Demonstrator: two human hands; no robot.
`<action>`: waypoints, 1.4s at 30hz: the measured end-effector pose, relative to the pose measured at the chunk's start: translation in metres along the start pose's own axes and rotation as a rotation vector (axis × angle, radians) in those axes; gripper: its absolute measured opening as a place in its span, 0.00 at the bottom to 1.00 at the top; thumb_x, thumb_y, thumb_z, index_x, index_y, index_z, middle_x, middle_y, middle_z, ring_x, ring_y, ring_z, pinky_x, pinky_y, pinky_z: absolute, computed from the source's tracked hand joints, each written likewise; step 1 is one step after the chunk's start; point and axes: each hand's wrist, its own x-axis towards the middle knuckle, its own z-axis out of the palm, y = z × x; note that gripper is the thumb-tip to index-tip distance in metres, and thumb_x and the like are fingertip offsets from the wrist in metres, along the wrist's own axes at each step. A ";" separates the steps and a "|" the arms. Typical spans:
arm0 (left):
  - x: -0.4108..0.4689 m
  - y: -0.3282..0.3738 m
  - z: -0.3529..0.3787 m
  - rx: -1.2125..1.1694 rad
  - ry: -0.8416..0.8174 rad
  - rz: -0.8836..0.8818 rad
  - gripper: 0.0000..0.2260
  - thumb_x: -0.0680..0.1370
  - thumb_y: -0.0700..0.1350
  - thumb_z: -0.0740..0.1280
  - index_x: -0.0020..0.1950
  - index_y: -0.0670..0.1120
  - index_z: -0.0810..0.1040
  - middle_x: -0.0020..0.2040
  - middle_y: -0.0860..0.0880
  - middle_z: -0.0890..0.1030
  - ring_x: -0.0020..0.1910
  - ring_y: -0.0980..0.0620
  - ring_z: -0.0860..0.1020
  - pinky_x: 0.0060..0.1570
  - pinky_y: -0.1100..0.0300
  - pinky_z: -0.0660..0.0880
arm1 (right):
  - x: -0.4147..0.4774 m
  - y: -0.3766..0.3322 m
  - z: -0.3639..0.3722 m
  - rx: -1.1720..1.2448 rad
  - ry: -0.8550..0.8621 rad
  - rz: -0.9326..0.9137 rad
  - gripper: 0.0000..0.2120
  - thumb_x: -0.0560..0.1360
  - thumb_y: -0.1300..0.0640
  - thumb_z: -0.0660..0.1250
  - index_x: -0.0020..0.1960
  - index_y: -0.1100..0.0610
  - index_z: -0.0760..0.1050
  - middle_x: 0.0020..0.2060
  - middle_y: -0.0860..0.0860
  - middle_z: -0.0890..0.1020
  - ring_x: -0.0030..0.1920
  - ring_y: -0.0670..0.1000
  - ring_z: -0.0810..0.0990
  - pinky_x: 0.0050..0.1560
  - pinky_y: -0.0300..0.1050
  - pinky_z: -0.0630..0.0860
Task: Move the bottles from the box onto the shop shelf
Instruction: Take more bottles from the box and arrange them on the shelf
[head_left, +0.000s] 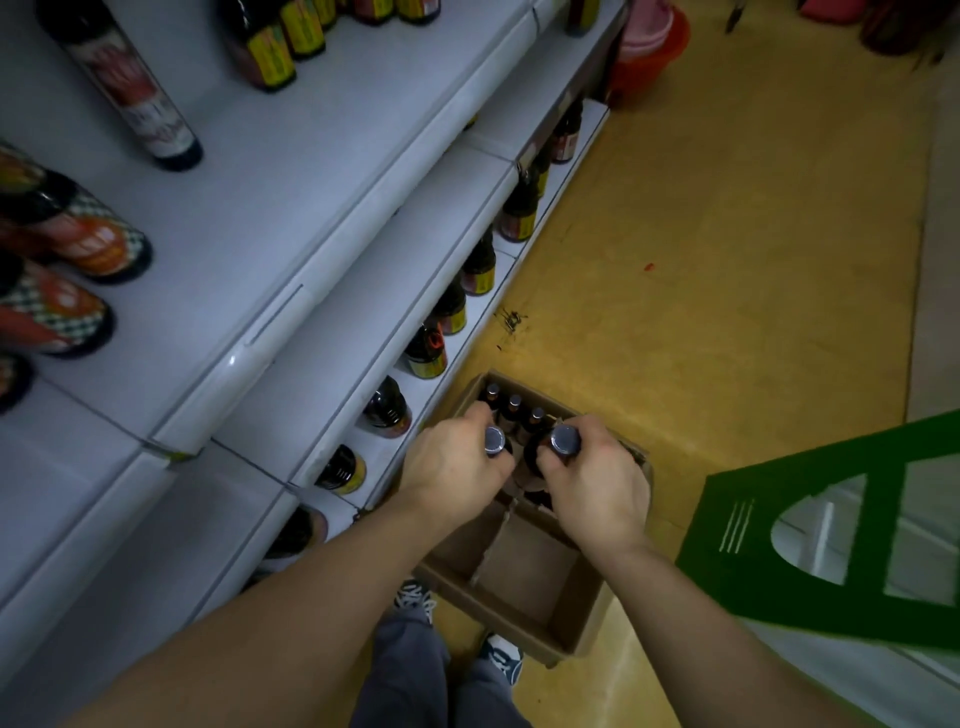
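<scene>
In the box (524, 571), mid-pickup, our left hand (454, 465) and right hand (602, 483) each had fingers (480, 415) curled round a bottle (494, 440); next, we judged, both needed lifting straight out to the shelf (374, 291) beside the box.

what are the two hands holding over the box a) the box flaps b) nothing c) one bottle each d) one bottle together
C: the left hand grips one bottle by its neck and the right hand grips a second bottle, both above the box.
</scene>
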 end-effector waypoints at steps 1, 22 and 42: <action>-0.006 0.005 -0.008 -0.009 0.004 -0.003 0.10 0.76 0.53 0.68 0.46 0.51 0.68 0.38 0.52 0.77 0.40 0.45 0.77 0.37 0.54 0.68 | -0.004 -0.004 -0.009 0.000 0.007 -0.010 0.08 0.78 0.48 0.69 0.54 0.46 0.73 0.43 0.43 0.79 0.44 0.51 0.79 0.41 0.45 0.70; -0.086 0.078 -0.156 -0.193 0.303 -0.022 0.10 0.72 0.53 0.71 0.43 0.51 0.72 0.36 0.52 0.77 0.36 0.50 0.77 0.32 0.54 0.72 | -0.058 -0.095 -0.163 0.064 0.094 -0.259 0.09 0.75 0.46 0.70 0.47 0.48 0.72 0.37 0.44 0.78 0.39 0.49 0.78 0.42 0.51 0.78; -0.172 0.053 -0.246 -0.227 0.517 -0.201 0.09 0.69 0.54 0.70 0.42 0.53 0.72 0.37 0.53 0.78 0.38 0.52 0.77 0.37 0.51 0.76 | -0.103 -0.193 -0.197 0.168 -0.050 -0.567 0.07 0.70 0.48 0.73 0.41 0.46 0.74 0.33 0.45 0.79 0.34 0.50 0.77 0.33 0.45 0.68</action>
